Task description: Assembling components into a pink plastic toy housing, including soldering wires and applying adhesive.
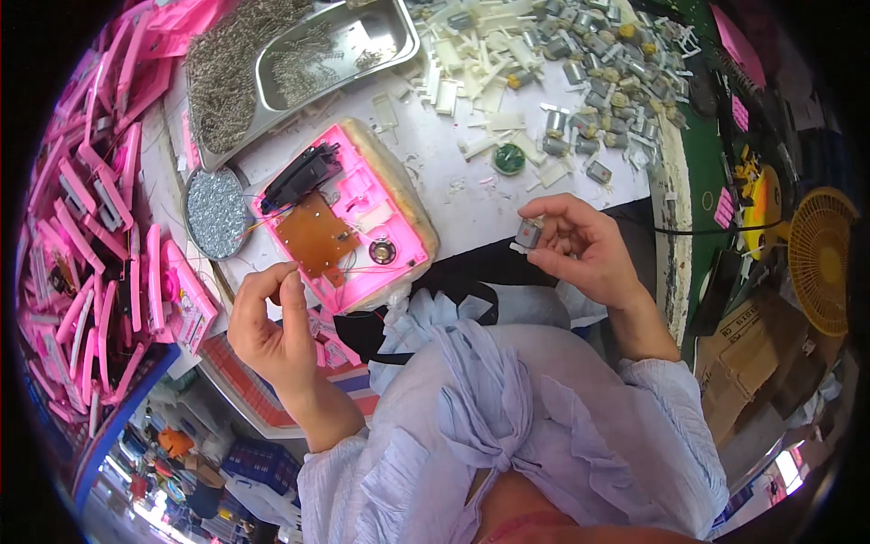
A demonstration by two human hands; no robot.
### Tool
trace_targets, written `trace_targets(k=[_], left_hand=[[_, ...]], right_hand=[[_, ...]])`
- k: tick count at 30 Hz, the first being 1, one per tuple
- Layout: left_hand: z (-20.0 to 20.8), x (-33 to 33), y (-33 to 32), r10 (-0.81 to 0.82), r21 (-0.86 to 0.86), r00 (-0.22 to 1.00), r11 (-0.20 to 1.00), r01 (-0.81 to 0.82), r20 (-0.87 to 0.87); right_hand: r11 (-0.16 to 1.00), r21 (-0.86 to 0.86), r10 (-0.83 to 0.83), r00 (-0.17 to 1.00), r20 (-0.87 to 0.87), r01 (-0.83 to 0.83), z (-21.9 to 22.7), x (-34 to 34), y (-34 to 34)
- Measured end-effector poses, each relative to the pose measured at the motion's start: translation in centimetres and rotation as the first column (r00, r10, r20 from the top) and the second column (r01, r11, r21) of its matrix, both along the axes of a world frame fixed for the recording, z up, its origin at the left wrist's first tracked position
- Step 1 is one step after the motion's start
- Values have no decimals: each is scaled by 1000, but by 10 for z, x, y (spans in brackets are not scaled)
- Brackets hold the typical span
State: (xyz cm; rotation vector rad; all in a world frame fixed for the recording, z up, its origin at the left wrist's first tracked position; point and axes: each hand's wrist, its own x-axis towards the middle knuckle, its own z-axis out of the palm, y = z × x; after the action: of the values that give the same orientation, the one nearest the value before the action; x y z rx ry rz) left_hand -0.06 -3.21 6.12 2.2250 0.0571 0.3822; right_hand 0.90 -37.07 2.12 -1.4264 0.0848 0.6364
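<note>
Between the thumb and fingers of my right hand (589, 254) is a small silver motor (528, 233), held above the front of the table. My left hand (276, 331) is closed in a pinch at the lower left edge of a pink plastic case (399, 227). Whatever is in that pinch, if anything, is too small to make out. The case lies open on a padded block (419, 213). Inside it are a brown circuit board (317, 238), a black plastic part (301, 177), a small round speaker (382, 251) and thin coloured wires.
A round dish of small metal pieces (217, 213) stands left of the case. Metal trays (399, 36) sit behind it, holding many thin parts. Loose motors (598, 91) and white plastic parts (453, 63) cover the far table. Pink casings (100, 272) pile up at left.
</note>
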Motion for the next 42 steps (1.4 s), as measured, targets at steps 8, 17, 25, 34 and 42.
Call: trace_targets(k=[8, 17, 25, 34, 42], left_hand=[[1, 5, -10, -69, 37, 997, 997, 69, -19], [13, 4, -10, -44, 29, 995, 998, 46, -92], [4, -5, 18, 91, 105, 994, 991, -85, -54], [-15, -22, 38, 112, 116, 989, 988, -101, -91], [-28, -34, 45, 123, 28, 987, 992, -121, -108]], right_hand=[[998, -29, -51, 996, 73, 53, -8, -3, -7], [997, -46, -64, 992, 109, 69, -6, -2, -9], [994, -35, -95, 992, 85, 99, 0, 1, -6], [992, -36, -112, 985, 132, 117, 4, 0, 3], [989, -122, -60, 982, 177, 82, 9, 2, 19]])
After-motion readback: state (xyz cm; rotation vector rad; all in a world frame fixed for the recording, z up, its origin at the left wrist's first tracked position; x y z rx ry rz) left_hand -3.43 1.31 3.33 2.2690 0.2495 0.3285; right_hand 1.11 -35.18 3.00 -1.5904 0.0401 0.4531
